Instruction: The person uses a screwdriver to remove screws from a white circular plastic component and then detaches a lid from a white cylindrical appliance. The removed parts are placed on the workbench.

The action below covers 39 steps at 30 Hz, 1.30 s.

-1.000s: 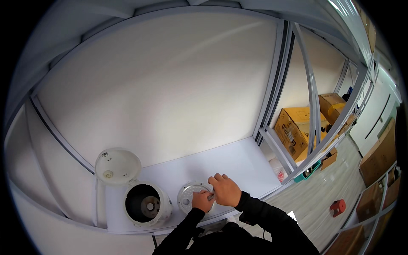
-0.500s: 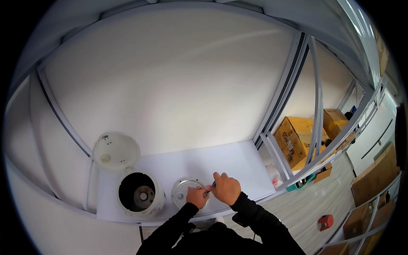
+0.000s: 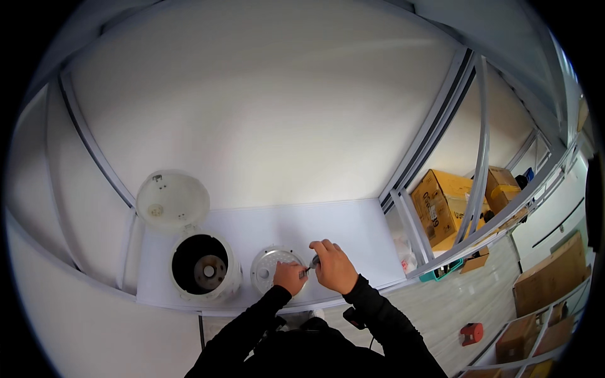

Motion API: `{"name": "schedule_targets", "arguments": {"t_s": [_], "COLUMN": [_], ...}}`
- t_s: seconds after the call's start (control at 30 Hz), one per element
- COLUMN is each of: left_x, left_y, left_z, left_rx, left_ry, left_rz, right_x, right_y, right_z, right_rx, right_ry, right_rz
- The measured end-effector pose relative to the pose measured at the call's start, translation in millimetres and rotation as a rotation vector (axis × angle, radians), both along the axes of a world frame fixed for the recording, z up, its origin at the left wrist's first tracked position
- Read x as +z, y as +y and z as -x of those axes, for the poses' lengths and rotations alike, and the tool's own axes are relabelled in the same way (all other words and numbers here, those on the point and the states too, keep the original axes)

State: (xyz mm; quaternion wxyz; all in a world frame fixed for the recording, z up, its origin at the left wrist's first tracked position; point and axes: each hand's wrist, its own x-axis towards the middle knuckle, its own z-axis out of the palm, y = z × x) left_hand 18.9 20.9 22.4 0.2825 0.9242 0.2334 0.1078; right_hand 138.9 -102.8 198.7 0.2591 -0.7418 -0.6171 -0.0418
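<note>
1. While a small metal piece (image 3: 303, 274) is pinched between the closed fingertips of the left hand (image 3: 288, 278), a slim grey tool (image 3: 315, 260), its kind unclear, is gripped in the curled right hand (image 3: 335, 269) just beside it.
2. Partly covered by the left hand, a round, silvery, dotted plate (image 3: 263, 269) is laid on the smooth, pale worktop (image 3: 353, 230).
3. Further left, a white, cylindrical cooker (image 3: 233, 280) is seen opened, its rounded lid (image 3: 173, 201) raised.
4. Opening appears completed; the two-handed work on the piece seems unfinished.
</note>
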Motion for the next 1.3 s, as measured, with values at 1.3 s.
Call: {"name": "schedule_targets", "arguments": {"t_s": [1.3], "left_x": [8], "left_y": [-7], "left_z": [-7], "left_rx": [0.127], "left_ry": [0.044], "left_rz": [0.087], "right_x": [-1], "right_y": [10], "right_z": [-5], "right_rx": [0.063], "right_ry": [0.223], "right_rz": [0.005]}}
